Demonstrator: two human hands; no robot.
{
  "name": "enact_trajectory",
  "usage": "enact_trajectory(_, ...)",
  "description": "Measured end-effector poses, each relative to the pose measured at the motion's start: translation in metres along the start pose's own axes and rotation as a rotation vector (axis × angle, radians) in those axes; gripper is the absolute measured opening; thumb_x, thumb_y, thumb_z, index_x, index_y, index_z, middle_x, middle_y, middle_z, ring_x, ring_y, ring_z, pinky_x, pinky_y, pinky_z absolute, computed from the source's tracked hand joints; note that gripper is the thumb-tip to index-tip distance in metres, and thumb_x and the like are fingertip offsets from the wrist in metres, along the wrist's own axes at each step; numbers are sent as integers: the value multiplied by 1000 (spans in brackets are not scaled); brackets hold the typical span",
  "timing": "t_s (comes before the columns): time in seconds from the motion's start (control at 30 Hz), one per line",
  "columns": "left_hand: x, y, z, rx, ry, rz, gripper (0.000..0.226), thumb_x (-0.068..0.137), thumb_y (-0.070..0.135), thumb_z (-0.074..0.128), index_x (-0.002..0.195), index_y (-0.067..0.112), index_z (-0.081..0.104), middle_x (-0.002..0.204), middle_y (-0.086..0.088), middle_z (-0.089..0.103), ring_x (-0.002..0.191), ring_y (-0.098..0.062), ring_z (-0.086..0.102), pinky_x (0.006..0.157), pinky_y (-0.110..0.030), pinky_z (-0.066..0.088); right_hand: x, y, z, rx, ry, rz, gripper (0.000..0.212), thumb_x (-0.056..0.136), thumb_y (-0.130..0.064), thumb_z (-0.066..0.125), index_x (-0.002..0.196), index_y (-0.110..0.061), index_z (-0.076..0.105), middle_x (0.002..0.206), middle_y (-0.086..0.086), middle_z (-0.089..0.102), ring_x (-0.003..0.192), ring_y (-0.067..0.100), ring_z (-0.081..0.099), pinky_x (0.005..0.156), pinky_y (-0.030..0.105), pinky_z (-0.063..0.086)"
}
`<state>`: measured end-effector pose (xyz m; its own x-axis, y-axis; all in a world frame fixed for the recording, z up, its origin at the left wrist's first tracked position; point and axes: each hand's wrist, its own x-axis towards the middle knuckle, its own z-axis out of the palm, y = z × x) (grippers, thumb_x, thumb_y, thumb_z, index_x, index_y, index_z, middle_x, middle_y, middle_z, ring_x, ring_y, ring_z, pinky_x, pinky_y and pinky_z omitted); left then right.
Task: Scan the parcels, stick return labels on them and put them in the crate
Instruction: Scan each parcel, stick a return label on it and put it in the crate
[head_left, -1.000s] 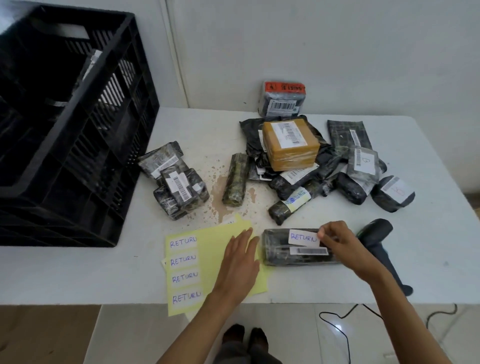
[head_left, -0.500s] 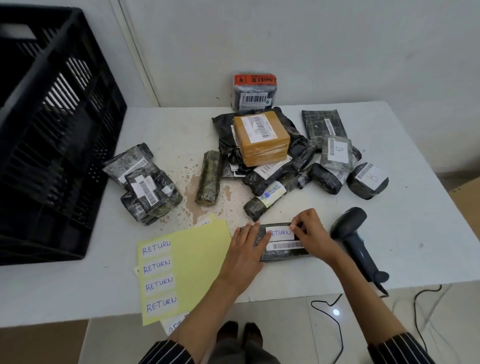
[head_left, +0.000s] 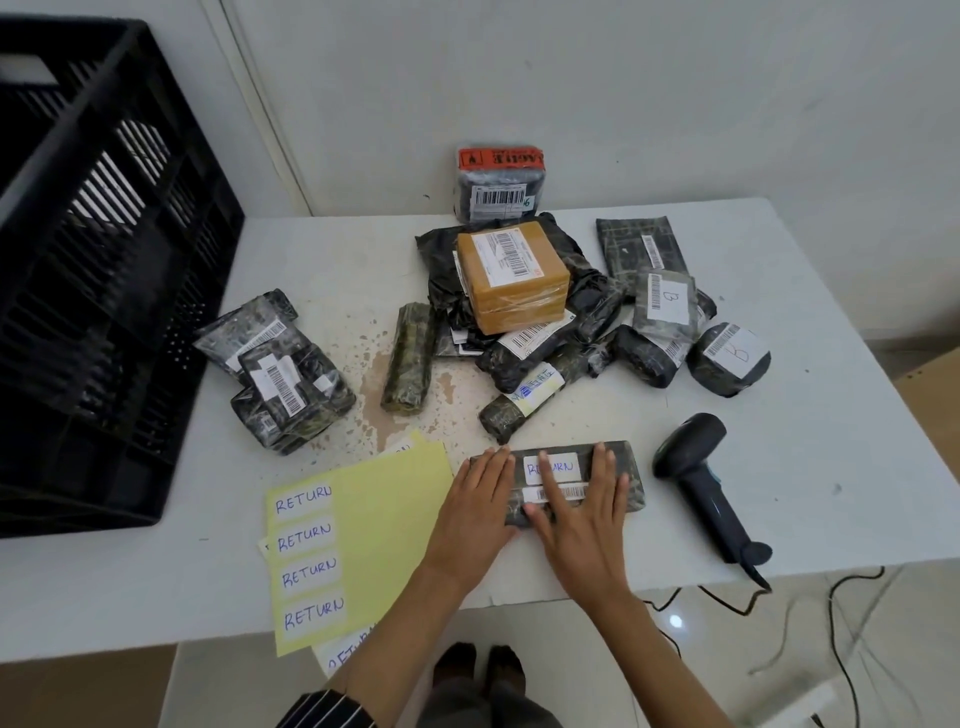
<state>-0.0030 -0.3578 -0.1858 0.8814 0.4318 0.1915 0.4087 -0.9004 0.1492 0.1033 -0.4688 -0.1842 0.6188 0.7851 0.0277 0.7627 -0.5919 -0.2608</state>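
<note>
A: Parcel orientation?

B: The dark parcel lies flat on the table, near the front edge. Its long axis runs left-right, and the RETURN label on top reads upright to the person.

A: Hands?

B: Both are flat on it with fingers straight. The left hand covers the left end. The right hand is spread over the middle, with one finger across the label. The right end sticks out past it, toward the scanner.

A: Any grip?

B: Looks like pressing only, though the thumbs at the near edge are hard to read.

A: Surroundings?

B: The label sheet is just left of it, and the crate is far left.
</note>
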Motion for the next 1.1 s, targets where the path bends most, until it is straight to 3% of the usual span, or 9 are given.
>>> enact_trajectory(0.1,1,-1,2,-11,35,14,92,55,44,84,130,4,50,125,-8,60,113,-23,60,94,-40,50,1,-2,5,-41,-22,-31,52,95,-62,16,141,-43,32,151,32,11,140,47,6,113,53,1)
enact_trajectory(0.2,1,-2,8,13,63,28,94,62,49,79,137,10,38,128,-8,51,116,-24,51,97,-42,48,3,5,4,-65,-29,-65,53,94,-63,16,143,-45,26,153,27,10,141,44,8,113,53,3)
enact_trajectory(0.33,3,-2,20,72,72,54,98,57,56,80,136,15,39,125,-14,55,115,-28,42,95,-49,48,5,20,-2,-58,-50,-47,60,95,-63,15,147,-35,26,156,17,13,141,34,15,114,42,4)
enact_trajectory(0.43,1,-3,24,35,96,65,81,72,59,64,135,13,41,128,-15,48,117,-29,41,96,-52,46,6,26,-9,-26,-43,-19,69,97,-57,13,144,-11,34,152,13,28,138,25,25,113,37,12)
enact_trajectory(0.53,2,4,22,-113,110,-61,64,90,62,31,131,14,41,127,-14,51,120,-26,39,101,-50,42,13,30,-19,21,41,34,69,99,-52,14,130,-3,51,141,11,47,125,26,44,104,35,25)
enact_trajectory(0.7,19,22,21,-188,100,-340,70,95,61,17,121,7,53,110,-10,57,103,-23,45,87,-40,49,38,37,-17,33,99,31,66,91,-60,32,119,-4,53,124,13,54,117,30,46,104,41,28)
enact_trajectory(0.87,35,33,18,-98,127,-537,56,87,64,32,93,16,60,89,-5,56,82,-24,52,67,-35,43,46,38,-7,47,180,34,48,88,-57,40,92,-11,55,94,4,54,90,22,48,76,34,41)
enact_trajectory(1.0,46,35,16,-89,69,-663,44,88,55,33,81,20,58,77,-5,52,72,-24,49,59,-32,35,52,33,-3,77,185,125,36,91,-39,35,85,-11,56,89,6,55,87,27,53,70,37,43)
enact_trajectory(1.1,47,29,19,-146,62,-654,36,90,40,35,77,18,59,75,-6,54,69,-26,52,56,-31,33,53,38,-5,147,157,73,37,92,-29,30,88,-8,59,90,8,57,88,31,55,71,38,43)
